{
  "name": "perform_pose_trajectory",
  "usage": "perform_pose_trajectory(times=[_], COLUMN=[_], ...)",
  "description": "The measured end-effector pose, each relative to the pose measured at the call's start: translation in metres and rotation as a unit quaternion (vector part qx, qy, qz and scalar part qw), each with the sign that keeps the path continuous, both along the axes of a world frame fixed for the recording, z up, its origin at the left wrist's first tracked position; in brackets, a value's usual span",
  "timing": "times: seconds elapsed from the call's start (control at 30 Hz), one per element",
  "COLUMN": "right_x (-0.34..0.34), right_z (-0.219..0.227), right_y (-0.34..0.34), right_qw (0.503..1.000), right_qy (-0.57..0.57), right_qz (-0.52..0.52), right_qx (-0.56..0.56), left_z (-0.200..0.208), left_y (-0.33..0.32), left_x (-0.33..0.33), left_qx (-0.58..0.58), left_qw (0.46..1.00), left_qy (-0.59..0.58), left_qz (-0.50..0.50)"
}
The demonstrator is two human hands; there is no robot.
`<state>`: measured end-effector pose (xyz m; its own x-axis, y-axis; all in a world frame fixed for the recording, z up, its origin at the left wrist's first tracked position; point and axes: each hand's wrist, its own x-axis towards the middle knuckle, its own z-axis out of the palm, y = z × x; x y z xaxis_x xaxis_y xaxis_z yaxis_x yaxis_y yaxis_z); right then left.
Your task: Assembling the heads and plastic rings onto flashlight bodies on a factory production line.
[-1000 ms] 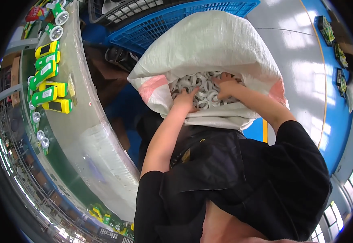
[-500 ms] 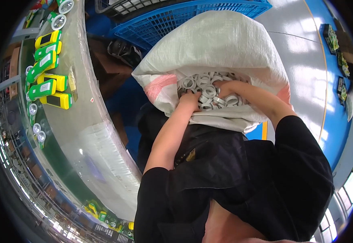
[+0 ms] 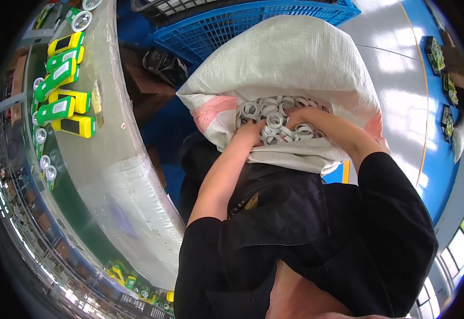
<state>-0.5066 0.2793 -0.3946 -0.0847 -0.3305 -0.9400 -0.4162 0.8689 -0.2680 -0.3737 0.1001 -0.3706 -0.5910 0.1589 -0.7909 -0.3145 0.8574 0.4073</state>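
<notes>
Centre frame, both hands dig into an open white woven sack (image 3: pixel 295 58) full of grey rings (image 3: pixel 274 114). Left hand (image 3: pixel 253 133) and right hand (image 3: pixel 301 119) are buried, grip unclear. None taken out; bench (image 3: pixel 120 159) at left.

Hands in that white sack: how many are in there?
2. The left hand lies on the grey rings at the left of the sack mouth, the right hand at the right. Both belong to one person; fingers are partly buried.
</notes>
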Motion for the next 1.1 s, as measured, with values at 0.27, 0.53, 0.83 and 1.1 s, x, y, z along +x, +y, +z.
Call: perform_pose_trajectory(times=[0.27,0.53,0.83,1.1], right_x=[0.001,0.036,0.058,0.057], right_z=[-0.022,-0.009,0.003,-0.010], right_y=[-0.005,-0.020,-0.040,-0.024], right_qw=[0.990,0.997,0.995,0.992], right_qy=[-0.068,-0.044,0.068,0.080], right_qz=[0.010,0.017,-0.031,-0.076], right_qx=[-0.127,-0.059,-0.061,-0.057], left_z=[-0.025,-0.020,-0.027,-0.026], left_y=[-0.004,-0.006,-0.016,-0.012], left_x=[0.005,0.009,0.020,0.017], left_qx=[0.044,0.003,-0.014,0.027], left_qw=[0.999,0.998,0.999,0.998], left_qy=[-0.012,-0.045,-0.027,0.014], left_qz=[0.000,-0.039,-0.028,-0.057])
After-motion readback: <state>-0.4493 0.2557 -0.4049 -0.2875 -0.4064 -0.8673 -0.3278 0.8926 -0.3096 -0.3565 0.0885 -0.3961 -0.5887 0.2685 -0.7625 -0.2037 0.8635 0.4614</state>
